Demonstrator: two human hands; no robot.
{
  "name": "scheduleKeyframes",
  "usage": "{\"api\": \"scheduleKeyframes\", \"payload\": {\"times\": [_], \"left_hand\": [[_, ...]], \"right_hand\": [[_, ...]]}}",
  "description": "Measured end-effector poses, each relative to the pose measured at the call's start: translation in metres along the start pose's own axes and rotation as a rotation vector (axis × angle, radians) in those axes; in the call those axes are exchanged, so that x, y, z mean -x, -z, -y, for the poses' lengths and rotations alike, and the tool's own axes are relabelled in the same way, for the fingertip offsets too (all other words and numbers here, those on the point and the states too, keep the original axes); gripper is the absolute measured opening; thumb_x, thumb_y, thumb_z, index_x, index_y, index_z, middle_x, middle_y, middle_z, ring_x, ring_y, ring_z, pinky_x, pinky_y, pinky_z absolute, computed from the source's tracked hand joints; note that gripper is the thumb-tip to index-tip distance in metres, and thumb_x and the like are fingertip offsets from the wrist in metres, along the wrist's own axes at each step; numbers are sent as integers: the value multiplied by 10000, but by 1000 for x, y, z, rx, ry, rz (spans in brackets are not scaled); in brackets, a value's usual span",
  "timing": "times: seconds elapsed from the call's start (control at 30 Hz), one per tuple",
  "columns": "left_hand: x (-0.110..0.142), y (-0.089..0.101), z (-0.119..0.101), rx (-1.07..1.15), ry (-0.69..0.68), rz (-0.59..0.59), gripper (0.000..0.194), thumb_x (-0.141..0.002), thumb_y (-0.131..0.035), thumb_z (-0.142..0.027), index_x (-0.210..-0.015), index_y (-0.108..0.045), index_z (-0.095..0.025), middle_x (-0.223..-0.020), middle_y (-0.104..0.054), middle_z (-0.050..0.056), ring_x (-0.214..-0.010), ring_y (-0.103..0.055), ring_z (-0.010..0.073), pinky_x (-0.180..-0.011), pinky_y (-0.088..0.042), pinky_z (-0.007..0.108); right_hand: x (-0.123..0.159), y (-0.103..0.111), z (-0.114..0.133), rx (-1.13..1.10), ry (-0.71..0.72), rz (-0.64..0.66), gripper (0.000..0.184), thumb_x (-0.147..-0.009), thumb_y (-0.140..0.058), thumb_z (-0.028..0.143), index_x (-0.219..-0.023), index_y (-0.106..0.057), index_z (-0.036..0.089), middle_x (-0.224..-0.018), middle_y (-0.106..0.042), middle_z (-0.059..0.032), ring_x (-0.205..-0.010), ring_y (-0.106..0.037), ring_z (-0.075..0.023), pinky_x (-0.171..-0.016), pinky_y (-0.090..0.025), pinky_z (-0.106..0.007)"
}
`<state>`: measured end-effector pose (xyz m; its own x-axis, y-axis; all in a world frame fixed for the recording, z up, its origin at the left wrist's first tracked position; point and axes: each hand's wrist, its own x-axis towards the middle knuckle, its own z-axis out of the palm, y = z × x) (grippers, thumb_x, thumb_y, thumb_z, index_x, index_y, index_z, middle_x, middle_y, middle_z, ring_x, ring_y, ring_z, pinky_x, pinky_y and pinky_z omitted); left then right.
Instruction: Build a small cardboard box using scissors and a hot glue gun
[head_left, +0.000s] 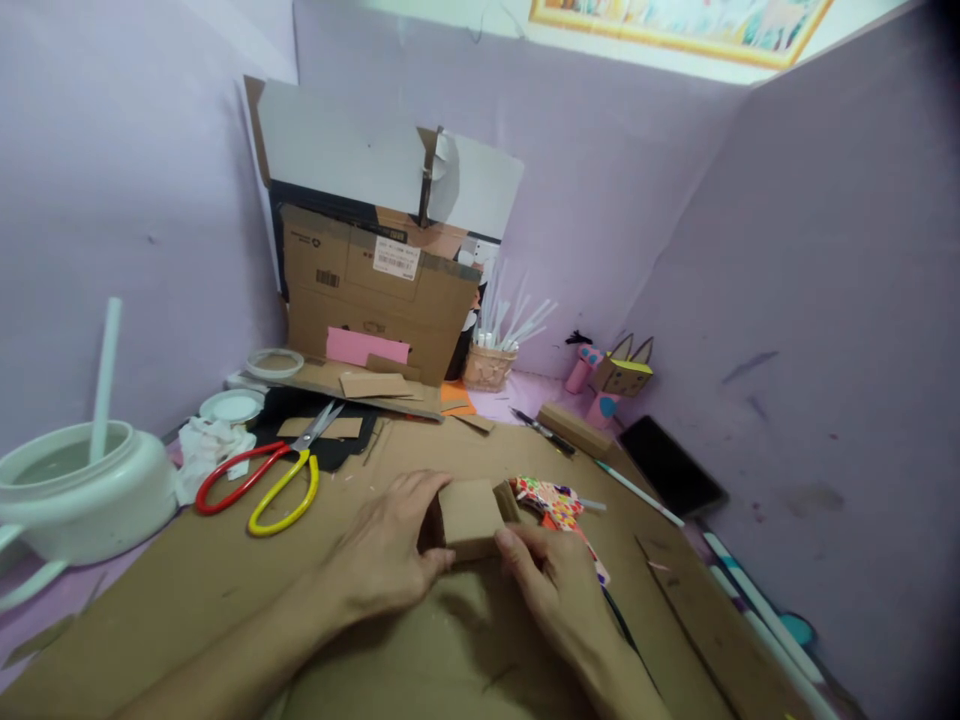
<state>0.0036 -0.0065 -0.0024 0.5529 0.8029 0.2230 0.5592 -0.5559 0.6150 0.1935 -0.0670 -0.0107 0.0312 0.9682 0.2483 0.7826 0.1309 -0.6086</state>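
Between my two hands is a small cardboard box [471, 512], tilted so its plain top and front side show. My left hand [397, 540] grips its left side, thumb at the lower front corner and fingers along the back edge. At the right front corner, my right hand [544, 570] pinches the box between thumb and fingers. Just behind my right hand lies a colourful patterned glue gun [551, 500], partly covered by that hand. Scissors [289, 455] with one red and one yellow handle lie spread to the left of my left hand.
A white pot [90, 500] with a stick stands at the left. Large cardboard boxes [375, 290] lean at the back beside a basket of glue sticks [491, 365]. A phone [671, 465], a pen [544, 430] and a cardboard animal figure [624, 375] are at the right.
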Motion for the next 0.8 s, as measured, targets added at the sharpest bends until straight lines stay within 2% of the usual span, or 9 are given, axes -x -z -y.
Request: {"api": "scheduleKeyframes", "payload": {"times": [0.1, 0.17, 0.23, 0.3, 0.37, 0.43, 0.57, 0.7, 0.8], "left_hand": [[-4, 4, 2, 19, 7, -12, 617, -625, -576, -143, -1231, -460, -161, -1235, -528, 119, -1138, -485, 283, -970, -392, 444], [-7, 11, 5, 64, 27, 15, 640, -594, -565, -120, -1226, -472, -157, -1236, -535, 114, -1130, -497, 279, -979, -387, 434], [-9, 17, 11, 159, 57, 97, 672, -576, -548, -105, -1239, -466, -168, -1220, -555, 96, -1080, -542, 257, -949, -423, 402], [-12, 22, 19, 274, 87, 204, 713, -576, -521, -96, -1278, -435, -183, -1199, -580, 77, -1037, -577, 234, -911, -457, 370], [-14, 24, 28, 365, 83, 271, 752, -571, -491, -88, -1312, -410, -181, -1252, -558, 78, -1091, -557, 235, -937, -443, 365], [-15, 24, 35, 407, 54, 293, 780, -547, -456, -75, -1318, -427, -188, -1360, -477, 65, -1219, -463, 248, -1020, -366, 378], [-15, 26, 37, 418, 72, 302, 746, -548, -446, -94, -1273, -504, -262, -1434, -397, -20, -1345, -286, 252, -1114, -210, 400], [-9, 28, 25, 439, 62, 157, 565, -709, -509, -299, -1269, -488, -232, -1432, -388, 36, -1314, -331, 282, -1061, -314, 431], [-2, 24, 12, 216, -8, 59, 601, -732, -563, -444, -1269, -474, -190, -1413, -394, 101, -1299, -342, 307, -1059, -304, 470]], "right_hand": [[1, 4, -6, -40, -62, -200, 566, -887, -321, 508, -561, -644, 176, -456, -539, -12, -434, -487, -140, -444, -299, -245], [-1, 7, -14, -138, -117, -332, 521, -899, -313, 474, -723, -695, 166, -545, -609, -34, -481, -538, -159, -473, -374, -251], [-4, 9, -24, -215, -132, -359, 406, -891, -361, 394, -936, -683, 151, -711, -678, -71, -586, -602, -184, -542, -454, -275], [-6, 8, -31, -226, -60, -249, 330, -842, -431, 262, -1083, -629, 153, -925, -697, -107, -730, -640, -204, -663, -506, -322], [-7, 5, -34, -196, 57, -107, 402, -785, -462, 148, -1168, -576, 187, -1106, -651, -111, -868, -635, -209, -795, -499, -368], [-6, 2, -31, -162, 148, -12, 404, -767, -480, 97, -1134, -585, 230, -1193, -605, -90, -999, -598, -212, -890, -458, -390], [-2, -1, -22, -140, 197, 90, 167, -778, -541, 107, -855, -627, 228, -1012, -657, -54, -956, -598, -207, -842, -461, -353], [-1, 0, -19, -122, 189, 115, 104, -762, -601, 110, -783, -624, 209, -773, -656, -20, -724, -602, -172, -654, -463, -282], [0, 0, -18, -100, 305, 101, 102, -801, -596, 142, -800, -669, 214, -777, -681, -28, -734, -610, -170, -650, -453, -274]]}}
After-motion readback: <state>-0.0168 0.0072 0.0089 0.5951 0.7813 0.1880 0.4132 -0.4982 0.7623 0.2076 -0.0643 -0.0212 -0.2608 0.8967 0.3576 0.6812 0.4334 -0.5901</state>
